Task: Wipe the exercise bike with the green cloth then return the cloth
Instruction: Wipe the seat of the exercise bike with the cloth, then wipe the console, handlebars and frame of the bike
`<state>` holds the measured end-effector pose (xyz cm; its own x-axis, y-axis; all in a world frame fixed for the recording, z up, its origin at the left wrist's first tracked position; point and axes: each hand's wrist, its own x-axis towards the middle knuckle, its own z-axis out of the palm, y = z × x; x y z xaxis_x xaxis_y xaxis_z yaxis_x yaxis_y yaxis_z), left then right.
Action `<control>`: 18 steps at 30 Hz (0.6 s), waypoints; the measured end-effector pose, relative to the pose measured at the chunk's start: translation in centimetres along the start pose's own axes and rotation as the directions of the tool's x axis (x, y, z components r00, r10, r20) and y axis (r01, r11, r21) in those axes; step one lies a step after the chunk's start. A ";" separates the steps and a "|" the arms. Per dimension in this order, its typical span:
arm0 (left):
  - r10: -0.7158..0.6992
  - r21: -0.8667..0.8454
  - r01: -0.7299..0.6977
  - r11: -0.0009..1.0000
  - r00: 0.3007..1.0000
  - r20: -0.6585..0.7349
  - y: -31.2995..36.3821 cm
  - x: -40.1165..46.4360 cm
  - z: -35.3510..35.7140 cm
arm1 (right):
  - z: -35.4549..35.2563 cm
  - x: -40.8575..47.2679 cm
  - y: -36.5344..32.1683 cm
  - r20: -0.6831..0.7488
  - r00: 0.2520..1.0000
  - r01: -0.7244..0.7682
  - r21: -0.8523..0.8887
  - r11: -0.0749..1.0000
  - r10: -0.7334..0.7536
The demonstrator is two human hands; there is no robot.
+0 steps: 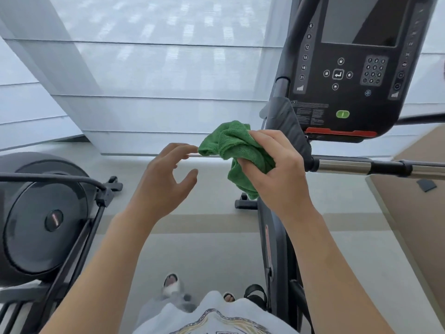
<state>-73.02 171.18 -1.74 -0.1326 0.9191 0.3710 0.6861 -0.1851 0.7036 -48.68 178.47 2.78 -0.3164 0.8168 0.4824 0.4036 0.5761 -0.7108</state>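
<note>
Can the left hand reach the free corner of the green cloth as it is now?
Probably yes. The left hand is open, its fingertips just beside the corner of the green cloth, which the right hand grips bunched up. Nothing stands between them.

From my feed, pale sheer window blinds (149,68) fill the view from ten to one o'clock, letting in soft daylight. Grey floor (204,249) spreads below. Another black exercise machine (43,225) sits at eight o'clock.
</note>
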 end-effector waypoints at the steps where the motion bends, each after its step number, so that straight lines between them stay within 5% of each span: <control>1: 0.011 0.005 -0.011 1.000 1.000 0.008 -0.4 0.9 0.1 | 0.2 0.6 0.2 -0.007 1.000 -0.004 0.002 1.000 0.004; 18: 0.334 -0.173 -0.304 0.937 0.924 0.188 -4.9 21.8 0.2 | 1.2 11.9 -2.6 -0.271 0.962 -0.042 -0.248 0.968 -0.028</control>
<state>-79.12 192.17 2.76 0.2414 0.8523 0.4640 0.5591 -0.5129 0.6514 -54.49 186.64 9.72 -0.0830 0.7779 0.6229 0.6165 0.5311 -0.5812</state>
